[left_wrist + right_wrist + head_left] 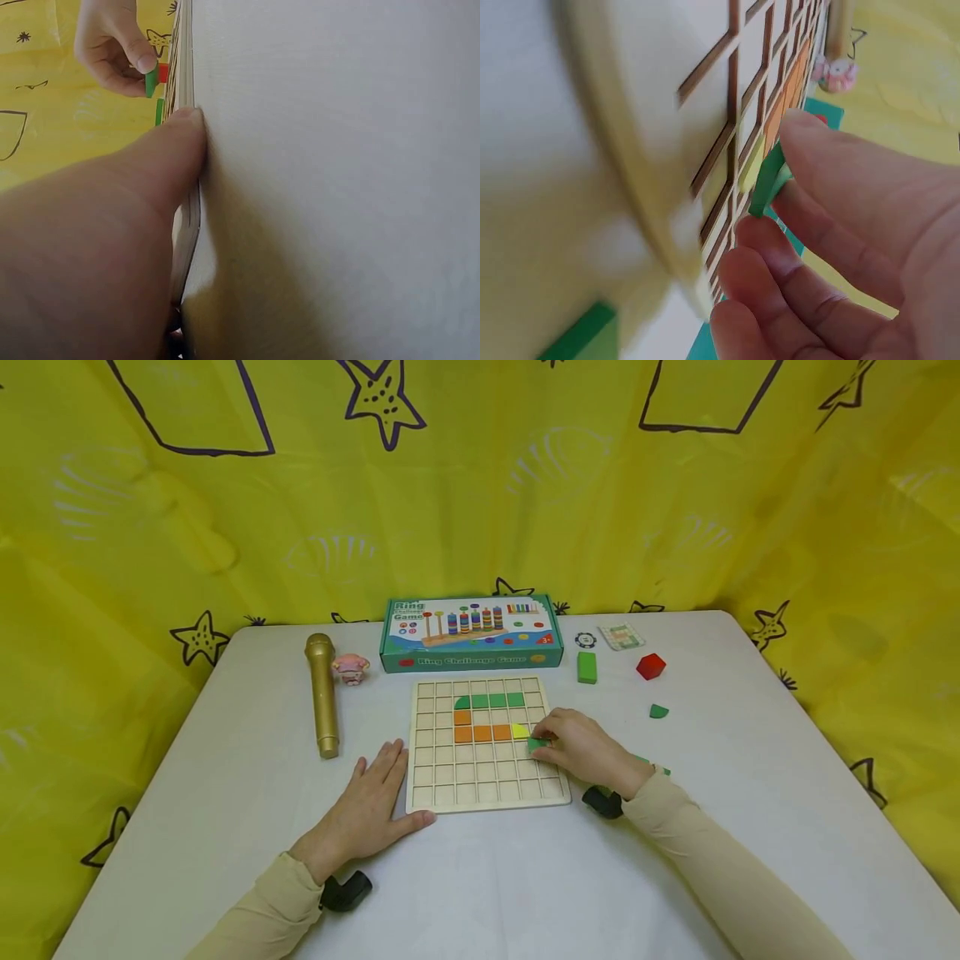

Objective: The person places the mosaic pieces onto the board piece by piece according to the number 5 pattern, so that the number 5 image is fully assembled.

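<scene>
A pale wooden grid board (487,792) lies on the table, some cells filled with flat tiles: a row of green tiles (497,701), several orange tiles (483,733) and one yellow tile (520,732). My right hand (588,750) pinches a green tile (769,180) between thumb and fingers, over the board's right side beside the yellow tile. In the left wrist view that green tile (151,81) is held upright on edge. My left hand (367,802) lies with straight fingers along the board's left edge, its thumb at the front left corner.
Behind the board stands a Ring Challenge Game box (472,635). A gold microphone (323,693) and pink figurine (351,669) lie left. To the right are a green block (587,667), red block (651,667), poker chip (586,641), small patterned card (621,637) and loose green tile (658,712).
</scene>
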{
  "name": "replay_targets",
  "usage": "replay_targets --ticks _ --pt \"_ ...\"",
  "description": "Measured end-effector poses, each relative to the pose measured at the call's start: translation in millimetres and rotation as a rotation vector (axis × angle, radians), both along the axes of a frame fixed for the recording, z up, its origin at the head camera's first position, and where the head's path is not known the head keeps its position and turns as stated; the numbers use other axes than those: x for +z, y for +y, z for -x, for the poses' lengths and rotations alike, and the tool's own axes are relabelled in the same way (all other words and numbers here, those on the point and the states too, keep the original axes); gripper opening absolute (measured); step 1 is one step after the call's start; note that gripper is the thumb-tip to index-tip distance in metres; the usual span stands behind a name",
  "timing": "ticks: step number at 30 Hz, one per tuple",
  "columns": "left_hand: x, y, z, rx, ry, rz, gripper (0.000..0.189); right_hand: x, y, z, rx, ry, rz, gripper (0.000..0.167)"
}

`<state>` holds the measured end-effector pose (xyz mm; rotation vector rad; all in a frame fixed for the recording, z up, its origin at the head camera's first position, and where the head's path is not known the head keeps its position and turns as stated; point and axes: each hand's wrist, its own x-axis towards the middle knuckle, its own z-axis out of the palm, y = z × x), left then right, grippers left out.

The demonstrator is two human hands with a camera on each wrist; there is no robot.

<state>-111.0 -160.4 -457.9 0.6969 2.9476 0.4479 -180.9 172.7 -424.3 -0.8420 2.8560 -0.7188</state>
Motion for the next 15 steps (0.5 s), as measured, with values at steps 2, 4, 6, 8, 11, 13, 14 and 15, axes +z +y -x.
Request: replay_targets --ticks 2,4,6,8,11,13,14,15 --pt "-0.3 -0.1 -0.3 0.000 -0.001 -0.001 0.102 -0.5 -6 0.3 0.017 0.005 -0.016 0.025" --pt "-0.7 0.0 -0.5 0.000 -0.004 -0.001 0.102 -1.0 -11 0.8 0.021 0.000 -0.012 0.024" --pt "-0.8 0.1 -0.7 -0.001 -0.003 -0.002 0.102 -1.6 -15 1.0 0.017 -0.004 -0.005 0.022" --pt "-0.8 0.5 -0.6 -0.004 -0.001 -0.001 0.102 -2.2 -17 0.9 0.014 0.001 -0.002 0.019" --pt "-0.4 0.5 -0.3 -0.004 0.004 -0.003 0.102 -3.5 -18 0.8 0.026 0.028 -0.008 0.013" --pt "-0.3 0.3 0.0 -0.003 0.007 -0.004 0.101 -4.1 -17 0.5 0.055 0.059 -0.009 0.010" --pt "0.0 0.3 0.0 -0.003 0.007 -0.005 0.102 -4.3 -16 0.1 0.070 0.071 -0.008 0.008" --pt "0.0 0.3 0.0 -0.002 0.006 -0.007 0.102 -4.1 -15 -0.4 0.085 0.080 -0.006 0.007"
